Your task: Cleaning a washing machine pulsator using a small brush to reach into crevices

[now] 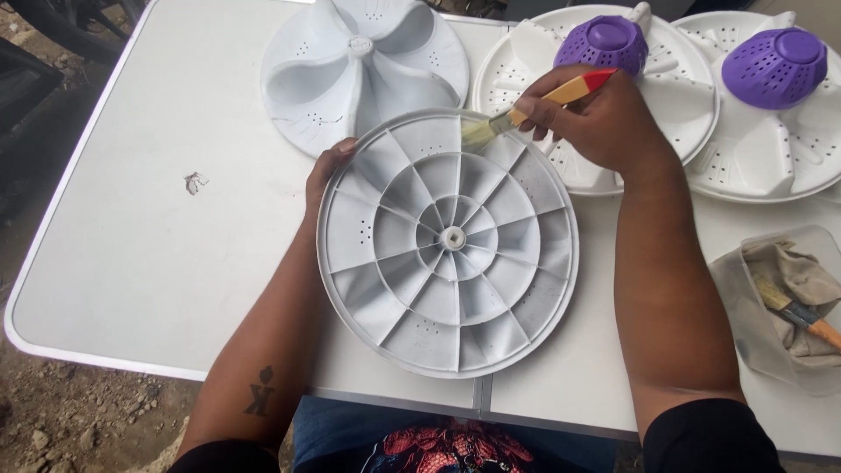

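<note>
On table (131, 254): ribbed disc (448, 243), underside up, steadied by left hand (326, 175) gripping rim. Right hand (596, 118) closed on paintbrush (534, 103), bristles at far edge; brushing prob. early, most ribs w/ grime left.

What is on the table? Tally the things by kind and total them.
White ribbed discs: 4, one steadied by the left hand
Purple perforated caps: 2
Paintbrushes: 2, one in the right hand
Clear tub: 1
Cloth: 1
Total: 10
</note>
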